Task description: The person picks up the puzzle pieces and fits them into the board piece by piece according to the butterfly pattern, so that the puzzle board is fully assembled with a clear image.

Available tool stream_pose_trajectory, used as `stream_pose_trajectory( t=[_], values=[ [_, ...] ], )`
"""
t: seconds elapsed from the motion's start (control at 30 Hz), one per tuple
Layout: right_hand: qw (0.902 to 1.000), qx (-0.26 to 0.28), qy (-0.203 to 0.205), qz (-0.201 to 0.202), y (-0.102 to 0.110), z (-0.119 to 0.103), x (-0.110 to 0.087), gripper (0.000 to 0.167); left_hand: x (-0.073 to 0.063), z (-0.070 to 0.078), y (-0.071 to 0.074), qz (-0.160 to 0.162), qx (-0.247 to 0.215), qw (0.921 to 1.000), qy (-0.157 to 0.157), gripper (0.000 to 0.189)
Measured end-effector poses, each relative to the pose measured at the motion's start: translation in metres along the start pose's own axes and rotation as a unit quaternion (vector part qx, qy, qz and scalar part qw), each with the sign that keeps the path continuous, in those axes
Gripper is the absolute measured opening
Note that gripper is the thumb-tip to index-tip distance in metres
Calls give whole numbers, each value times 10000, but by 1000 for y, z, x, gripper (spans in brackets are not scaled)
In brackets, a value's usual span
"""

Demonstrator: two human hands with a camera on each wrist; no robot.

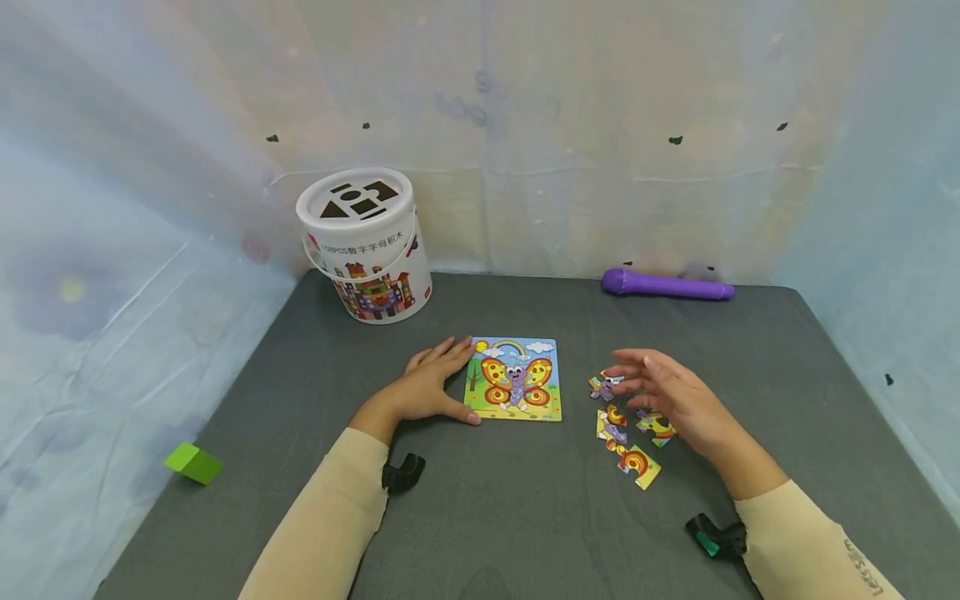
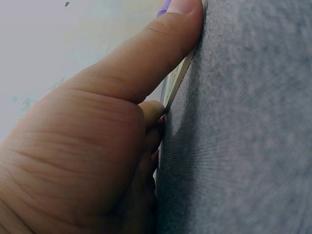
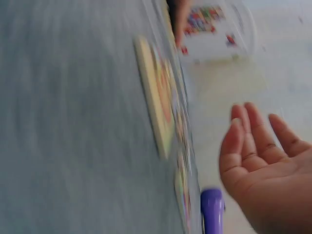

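A square puzzle board [image 1: 555, 379] with a printed butterfly, rainbow and sun lies flat on the grey table. My left hand [image 1: 431, 387] rests at its left edge, fingers spread near the top left corner and thumb at the bottom left. In the left wrist view, that thumb [image 2: 146, 58] lies along the board's edge. My right hand [image 1: 678, 400] holds nothing and hovers by several loose puzzle pieces [image 1: 640, 467] right of the board, partly covering some. In the right wrist view, its fingers [image 3: 261, 131] are raised above the table, lightly bent.
At the back left stands a white lidded bucket [image 1: 367, 242] with shape cut-outs in its lid. A purple microphone-shaped stick [image 1: 667, 286] lies along the back right edge. Near the left table edge is a green block [image 1: 193, 463]. Pale sheeting [image 1: 570, 150] hangs behind and at both sides.
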State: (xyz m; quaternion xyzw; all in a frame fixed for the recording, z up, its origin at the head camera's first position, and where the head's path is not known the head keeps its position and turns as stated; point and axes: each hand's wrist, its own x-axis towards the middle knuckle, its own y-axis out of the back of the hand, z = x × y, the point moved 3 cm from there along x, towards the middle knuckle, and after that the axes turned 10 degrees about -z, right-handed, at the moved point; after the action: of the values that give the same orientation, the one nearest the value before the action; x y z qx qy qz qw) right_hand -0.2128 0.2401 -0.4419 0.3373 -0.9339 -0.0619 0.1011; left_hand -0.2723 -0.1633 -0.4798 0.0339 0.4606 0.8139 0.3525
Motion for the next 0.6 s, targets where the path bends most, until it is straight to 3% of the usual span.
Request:
stream_pose_trajectory(
  t=[0.33,0.47,0.6],
  values=[
    [9904,-1075,-446,741,39,25,-29,43,2,0,-1,-17,49,10000,-24,130],
    [9885,-1236,-676,556,45,32,-33,44,1,2,0,3,21,10000,-5,130],
    [9834,-1560,-925,112,46,36,-33,46,-1,3,1,-6,-15,10000,-6,129]
  ],
)
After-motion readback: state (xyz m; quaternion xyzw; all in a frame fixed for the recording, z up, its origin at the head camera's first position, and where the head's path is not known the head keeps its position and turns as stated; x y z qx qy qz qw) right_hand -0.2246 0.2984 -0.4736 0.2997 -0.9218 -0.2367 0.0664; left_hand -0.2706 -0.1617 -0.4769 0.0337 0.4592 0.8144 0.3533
